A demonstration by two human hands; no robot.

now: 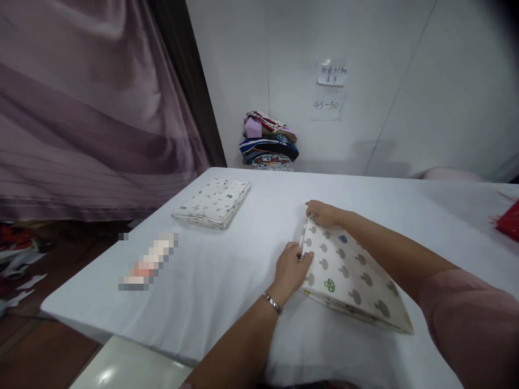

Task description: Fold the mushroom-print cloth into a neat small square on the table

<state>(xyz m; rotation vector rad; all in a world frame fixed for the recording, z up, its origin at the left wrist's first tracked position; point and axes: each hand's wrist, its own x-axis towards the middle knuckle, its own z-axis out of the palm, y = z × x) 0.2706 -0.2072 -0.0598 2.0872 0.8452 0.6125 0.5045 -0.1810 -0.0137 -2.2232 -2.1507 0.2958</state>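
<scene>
Going left to right, with a clock laid over the white cloth-covered table [227, 286] and twelve at the wall: out past ten hangs a dusty-pink curtain [101, 108]. Around nine there's something long, pale and orange [148, 263], pixelated, so no clue what it is. At about eleven sits a neat rectangle of white fabric with a small dark print [213, 201], folded in layers, nobody touching it. Dead on twelve, past the far edge, is a stack of mixed-colour folded textiles [270, 143].

Now the busy bit, between two and four. The left hand [290, 267], silver bracelet [272, 301] on its wrist, is closed over the left edge of a cream cloth with grey mushroom print [344, 275], thumb on top. The right hand [326, 213] is at the far end of that same edge, fingers bunched in what looks like a pinch; I can't tell how much fabric is in there. The cloth lies at an angle, several layers showing along its near side. Looks to me like the lining-up part of a fold: both corners caught, edge between them being evened out. I'd say the next move calls for keeping both grips level and the layers together, then a smoothing press. Right out at three there's just a bright red thing [510, 220], cut off.
</scene>
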